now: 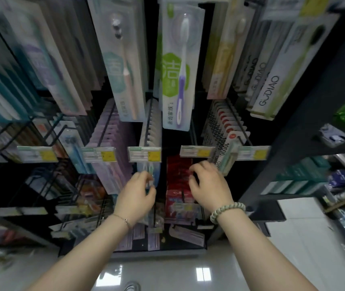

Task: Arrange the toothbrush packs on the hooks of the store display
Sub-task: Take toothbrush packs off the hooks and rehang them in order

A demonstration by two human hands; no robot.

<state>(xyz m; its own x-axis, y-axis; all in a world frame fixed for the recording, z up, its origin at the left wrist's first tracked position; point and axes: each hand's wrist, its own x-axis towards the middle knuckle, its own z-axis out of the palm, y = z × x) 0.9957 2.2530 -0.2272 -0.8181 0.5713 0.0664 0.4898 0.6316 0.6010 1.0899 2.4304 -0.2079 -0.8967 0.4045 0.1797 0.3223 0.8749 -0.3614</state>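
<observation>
Closest to me is the glossy floor [209,267], with both bare forearms reaching up from it toward the display. The left wrist wears a thin chain [123,219] and the right a bead bracelet [228,211].

The left hand [137,194] is narrowed to a pinch, thumb and fingertips closed on the lower end of a clear pack [149,175] with a green brush inside. That pack hangs just under the middle price tag [144,155]. Its top is hidden behind the tag, so I cannot see how it sits on its hook.

The right hand [209,185] is beside it, fingers curled in against the red packs [178,175] on the next hook. I cannot tell whether it grips one or only touches them.

Behind the hands, a row of tags fronts black wire hooks [244,138] loaded with packs: purple packs [113,143] to the left, and white packs [220,133] printed "10000" to the right.

Farther up hangs a second row: a teal pack [121,66] with a pink brush, a green pack [175,76] with a purple brush, and GUDIAO packs [268,89] at the right.
</observation>
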